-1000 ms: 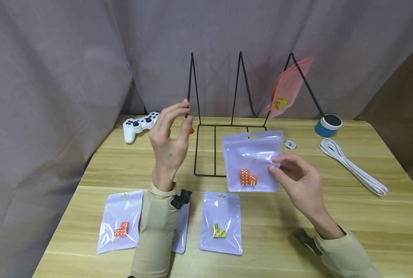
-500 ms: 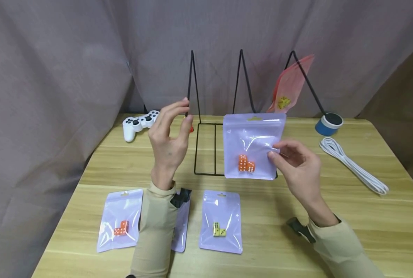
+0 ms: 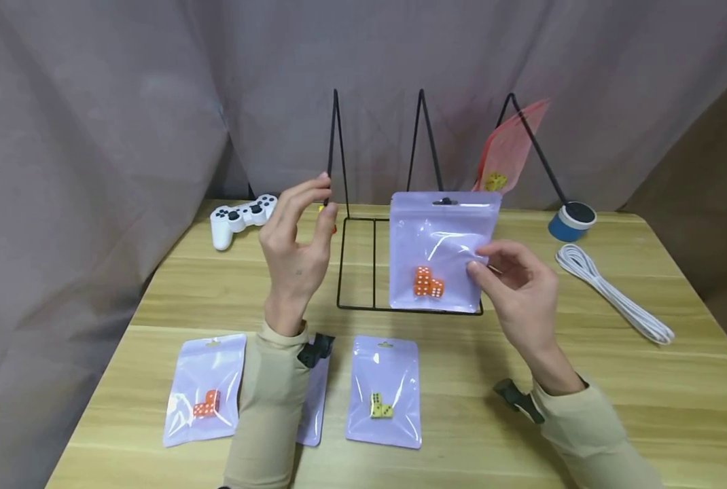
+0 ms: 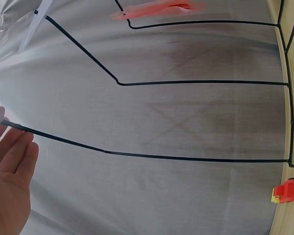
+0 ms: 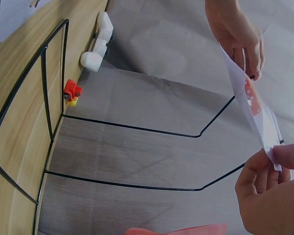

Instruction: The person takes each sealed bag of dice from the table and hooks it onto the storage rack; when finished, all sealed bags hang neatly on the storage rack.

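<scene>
The right hand (image 3: 518, 285) pinches the right edge of a lilac pouch (image 3: 441, 250) between thumb and fingertips, holding it upright above the table, in front of the middle prong of a black wire rack (image 3: 409, 204). Orange dice (image 3: 427, 282) sit at the bottom of the pouch, and its hang hole near the top lies close to the prong, though whether the prong passes through it is hard to tell. The left hand (image 3: 296, 244) is raised beside the rack's left prong, fingers loosely straight and holding nothing, its fingertips by the wire, possibly touching it. A pink pouch (image 3: 510, 149) with a yellow item inside hangs at the rack's right prong. A small red and yellow block (image 4: 285, 191) lies at the rack's left base. On the wooden table (image 3: 645, 394), nearer the person, lie flat lilac pouches: one with orange dice (image 3: 205, 390), one with yellow dice (image 3: 384, 392), and one partly hidden under the left sleeve. A white game controller (image 3: 238, 217) rests at the far left, a blue tape roll (image 3: 572, 221) at the far right, and a coiled white cable (image 3: 611, 293) just in front of it.
</scene>
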The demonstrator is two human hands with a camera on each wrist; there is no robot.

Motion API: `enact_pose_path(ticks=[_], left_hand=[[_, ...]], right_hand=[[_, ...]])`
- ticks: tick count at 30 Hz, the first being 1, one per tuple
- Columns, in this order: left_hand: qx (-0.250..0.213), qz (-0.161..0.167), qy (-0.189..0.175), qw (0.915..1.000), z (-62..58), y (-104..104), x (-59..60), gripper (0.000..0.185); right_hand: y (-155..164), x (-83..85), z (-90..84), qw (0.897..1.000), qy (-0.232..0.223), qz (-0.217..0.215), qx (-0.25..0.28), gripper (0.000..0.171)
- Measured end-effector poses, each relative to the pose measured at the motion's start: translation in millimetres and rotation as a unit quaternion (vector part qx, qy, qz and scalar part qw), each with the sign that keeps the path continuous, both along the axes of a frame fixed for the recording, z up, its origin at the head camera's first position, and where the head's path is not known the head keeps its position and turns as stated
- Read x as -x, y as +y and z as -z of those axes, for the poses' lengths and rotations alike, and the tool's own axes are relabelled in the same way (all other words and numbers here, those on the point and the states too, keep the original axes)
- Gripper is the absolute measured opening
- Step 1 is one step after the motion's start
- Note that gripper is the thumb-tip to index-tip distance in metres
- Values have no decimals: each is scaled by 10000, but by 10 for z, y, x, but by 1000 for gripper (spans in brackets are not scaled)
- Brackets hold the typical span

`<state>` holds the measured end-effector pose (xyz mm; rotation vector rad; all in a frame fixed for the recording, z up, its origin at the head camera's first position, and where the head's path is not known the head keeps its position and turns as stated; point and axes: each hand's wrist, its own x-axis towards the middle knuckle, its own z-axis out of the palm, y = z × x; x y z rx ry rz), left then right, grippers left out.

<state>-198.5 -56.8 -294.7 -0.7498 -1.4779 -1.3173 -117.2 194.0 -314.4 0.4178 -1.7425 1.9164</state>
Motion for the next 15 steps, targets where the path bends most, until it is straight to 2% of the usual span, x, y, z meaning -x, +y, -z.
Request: enact_pose_path(ticks=[7, 15], left_hand=[[-44, 1, -39, 10000, 22, 1, 1, 16], [-37, -45, -119, 9999, 72, 5, -4, 19]], right_hand=[[-7, 67, -33, 9995, -168, 271, -73, 24], [-41, 153, -50, 9947, -585, 631, -568, 19]])
